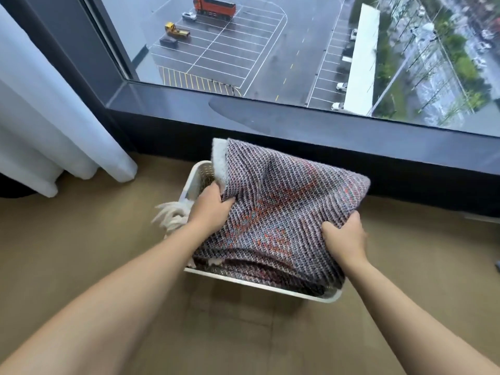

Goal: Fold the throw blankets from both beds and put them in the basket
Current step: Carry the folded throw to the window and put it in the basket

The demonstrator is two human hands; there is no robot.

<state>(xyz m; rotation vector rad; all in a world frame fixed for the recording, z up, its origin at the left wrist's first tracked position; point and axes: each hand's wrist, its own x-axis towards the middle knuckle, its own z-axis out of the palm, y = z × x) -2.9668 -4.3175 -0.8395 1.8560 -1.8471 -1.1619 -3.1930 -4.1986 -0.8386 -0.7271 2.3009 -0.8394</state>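
- Blanket point(281, 209) — folded, lies over the basket point(196, 174), hiding most of its rim.
- Left hand point(212, 209) fingers clench its left edge.
- Right hand point(345, 238) grips the near-right corner — fingertips hidden.
- Fringe point(171, 215) blurred.

One white basket point(194, 180) sits on the floor below the window sill point(297, 125). In the basket lies one folded woven blanket point(284, 201), with one bunch of cream tassels point(173, 215) hanging over the basket's left side. Two hands grip the blanket: left hand point(211, 209), right hand point(345, 238). One white curtain point(54, 117) hangs left of the basket.
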